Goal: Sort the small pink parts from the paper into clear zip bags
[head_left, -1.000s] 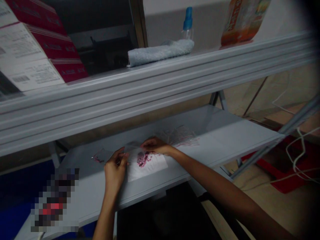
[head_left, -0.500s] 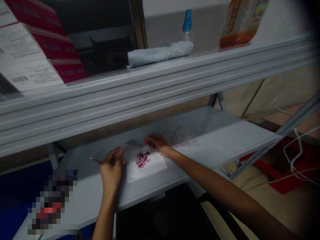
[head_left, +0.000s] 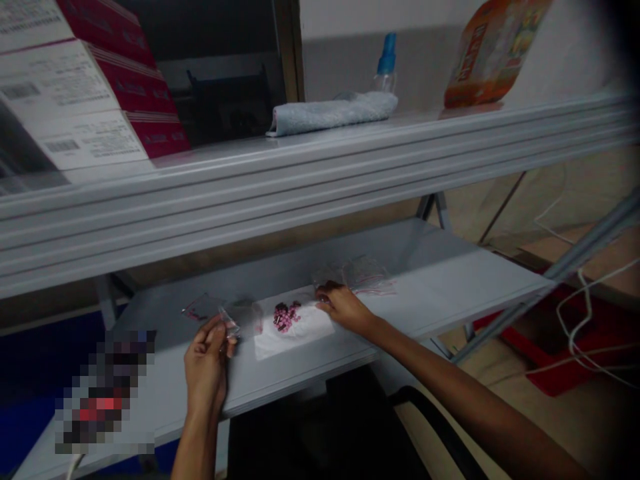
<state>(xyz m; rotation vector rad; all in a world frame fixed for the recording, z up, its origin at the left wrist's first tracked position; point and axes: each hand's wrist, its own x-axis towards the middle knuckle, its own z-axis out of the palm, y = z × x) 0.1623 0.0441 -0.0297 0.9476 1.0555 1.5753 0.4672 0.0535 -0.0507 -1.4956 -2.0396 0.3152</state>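
The left hand [head_left: 206, 363] pinches what appears to be a small clear bag [head_left: 235, 321] over the counter [head_left: 450, 280], while the right hand [head_left: 345, 308] rests unclenched at the edge of the white paper [head_left: 300, 333], where a nudge could scatter the loose pink parts [head_left: 285, 315] heaped on it.

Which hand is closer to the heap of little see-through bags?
Right. The right hand reaches the bag heap's near edge; the left hand is off across the white paper, pinching one small bag.

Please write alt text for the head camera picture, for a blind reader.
A person's left hand pinches a small clear bag above a grey table; the right hand touches a pile of clear bags. Pink parts lie on white paper between them.
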